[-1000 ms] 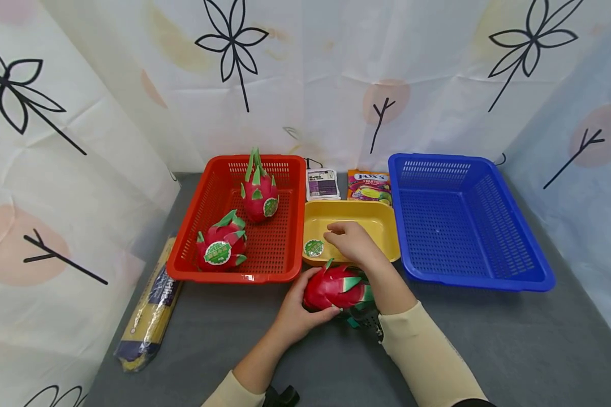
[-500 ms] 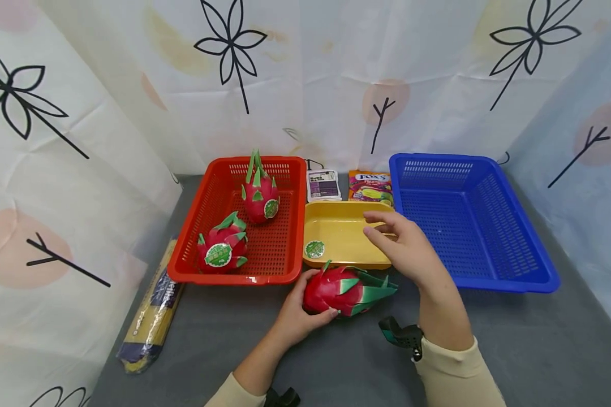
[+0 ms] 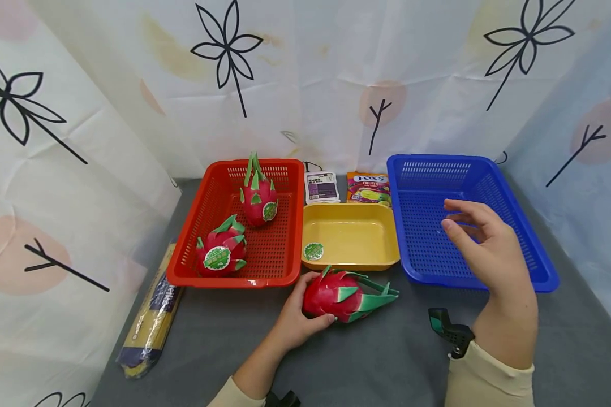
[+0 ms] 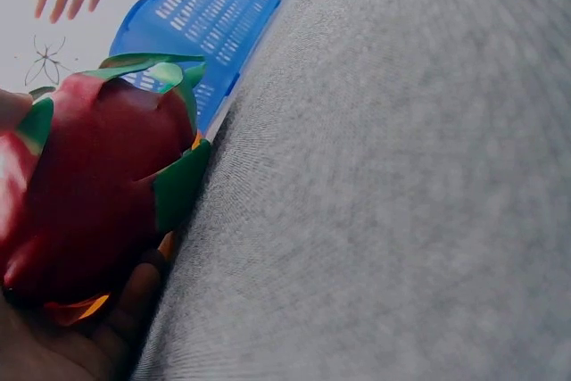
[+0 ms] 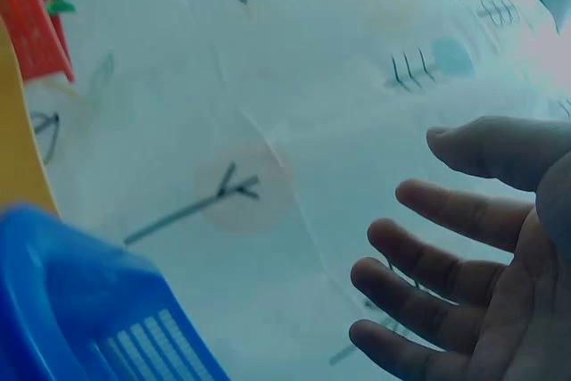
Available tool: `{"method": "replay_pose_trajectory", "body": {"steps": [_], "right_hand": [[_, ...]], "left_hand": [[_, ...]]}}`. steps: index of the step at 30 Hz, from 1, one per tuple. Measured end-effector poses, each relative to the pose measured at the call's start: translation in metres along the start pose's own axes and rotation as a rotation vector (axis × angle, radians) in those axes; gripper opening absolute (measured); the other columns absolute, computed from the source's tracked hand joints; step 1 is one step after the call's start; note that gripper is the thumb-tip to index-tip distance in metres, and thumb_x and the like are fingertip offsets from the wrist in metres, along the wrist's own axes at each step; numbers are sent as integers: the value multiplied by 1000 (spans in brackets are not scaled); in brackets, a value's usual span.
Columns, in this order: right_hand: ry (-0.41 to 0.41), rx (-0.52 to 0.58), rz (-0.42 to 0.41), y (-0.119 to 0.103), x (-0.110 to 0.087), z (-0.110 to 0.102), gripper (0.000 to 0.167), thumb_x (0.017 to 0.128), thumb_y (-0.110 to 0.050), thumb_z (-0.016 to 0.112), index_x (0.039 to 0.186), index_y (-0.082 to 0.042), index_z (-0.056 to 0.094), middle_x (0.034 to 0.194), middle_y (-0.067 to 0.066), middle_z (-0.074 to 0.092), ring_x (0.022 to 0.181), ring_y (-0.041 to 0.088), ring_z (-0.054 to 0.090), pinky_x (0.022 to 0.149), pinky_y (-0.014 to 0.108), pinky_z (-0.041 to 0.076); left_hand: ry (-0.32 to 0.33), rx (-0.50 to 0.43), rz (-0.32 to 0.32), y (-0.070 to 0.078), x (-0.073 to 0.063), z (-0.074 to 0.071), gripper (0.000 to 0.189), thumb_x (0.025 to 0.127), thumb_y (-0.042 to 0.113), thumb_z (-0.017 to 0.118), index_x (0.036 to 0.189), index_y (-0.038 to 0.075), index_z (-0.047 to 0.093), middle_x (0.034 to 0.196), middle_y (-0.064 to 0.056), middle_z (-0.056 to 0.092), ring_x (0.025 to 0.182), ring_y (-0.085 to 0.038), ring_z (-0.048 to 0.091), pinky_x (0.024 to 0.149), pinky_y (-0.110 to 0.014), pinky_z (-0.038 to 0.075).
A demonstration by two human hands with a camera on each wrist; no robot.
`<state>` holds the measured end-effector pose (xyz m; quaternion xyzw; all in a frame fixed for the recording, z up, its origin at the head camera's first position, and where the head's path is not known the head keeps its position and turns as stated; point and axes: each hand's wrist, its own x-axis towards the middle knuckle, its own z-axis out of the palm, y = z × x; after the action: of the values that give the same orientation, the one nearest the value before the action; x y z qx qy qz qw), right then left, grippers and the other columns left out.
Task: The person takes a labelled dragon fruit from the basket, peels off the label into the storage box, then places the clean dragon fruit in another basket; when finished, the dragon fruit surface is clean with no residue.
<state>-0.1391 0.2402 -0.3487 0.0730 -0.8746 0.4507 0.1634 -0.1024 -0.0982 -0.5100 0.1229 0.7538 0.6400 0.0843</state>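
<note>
My left hand grips a pink dragon fruit with green leaf tips, on the grey table in front of the yellow tray. In the left wrist view, thumb and fingers lie round the dragon fruit. My right hand holds nothing and hovers over the front of the blue basket, fingers spread loosely. The right wrist view shows that hand with fingers apart. A round green sticker lies at the front left corner of the yellow tray.
The red basket on the left holds two dragon fruits with round stickers. Behind the tray lie a white labelled pack and a sweets bag. A long yellow pack lies at left; patterned curtain surrounds the table.
My right hand has moved right, from over the yellow tray to over the blue basket, its fingers spreading. My left hand stays on the dragon fruit in front of the tray.
</note>
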Motion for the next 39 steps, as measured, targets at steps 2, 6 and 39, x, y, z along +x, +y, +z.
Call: {"method": "replay_pose_trajectory", "body": {"steps": [2,6,39], "right_hand": [[23,-4,8,9,-1,-9,41,102,-12,64,141,-4,60,133,-6,58,113,-2,53,87,5,41],[63,18,40,28,-6,-27,41,102,-11,64,143,-7,60,129,-18,57,113,-3,53,86,4,41],[219,112,708,134,-32,-73,50,106,-31,53,155,-34,46,127,-8,62,70,-11,58,54,11,50]], "left_hand": [[-2,-5,-2,0,0,0,83,76,20,86,146,24,43,138,-3,52,127,-29,50,89,-34,56],[-7,-16,-1,-1,0,0,82,76,19,85,146,23,43,139,-4,52,127,-30,49,90,-34,55],[-1,-218,-42,2,0,1,71,83,9,76,146,12,44,139,-15,50,126,-33,49,91,-34,56]]}}
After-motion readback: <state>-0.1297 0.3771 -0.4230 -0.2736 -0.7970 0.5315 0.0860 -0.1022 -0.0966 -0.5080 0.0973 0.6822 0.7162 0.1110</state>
